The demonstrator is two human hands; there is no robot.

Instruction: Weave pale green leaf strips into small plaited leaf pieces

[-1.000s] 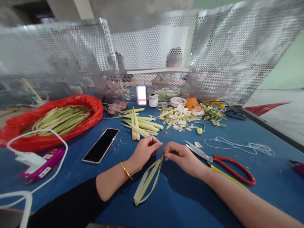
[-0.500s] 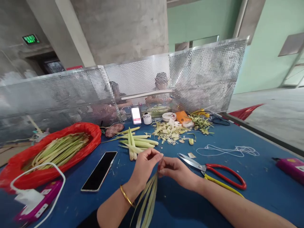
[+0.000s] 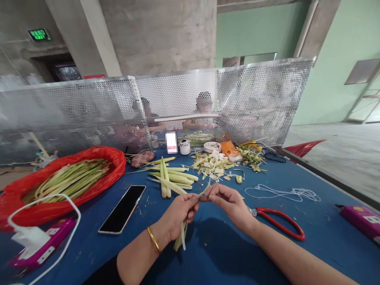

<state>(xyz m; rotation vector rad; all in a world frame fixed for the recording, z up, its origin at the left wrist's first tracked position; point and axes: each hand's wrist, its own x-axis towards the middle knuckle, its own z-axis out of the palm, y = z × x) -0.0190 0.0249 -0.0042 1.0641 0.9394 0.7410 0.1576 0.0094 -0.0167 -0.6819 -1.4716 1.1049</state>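
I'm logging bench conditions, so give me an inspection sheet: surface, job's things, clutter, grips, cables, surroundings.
Surface: blue tabletop, flecked with small scraps.
Job's things: pale strips hang below the left grip; stalks lie ahead; red bag at left holds long greens.
Clutter: pile of peelings toward the back; dark-screened phone at left; red-handled scissors at right, partly hidden.
Left grip: closed around the pale strips.
Right grip: fingertips near the strips' upper end; firm hold unclear.
Cables: white cable loops from a plug on the purple power strip; black cable at far right.
Surroundings: perforated metal screen behind the tabletop, people visible through it.
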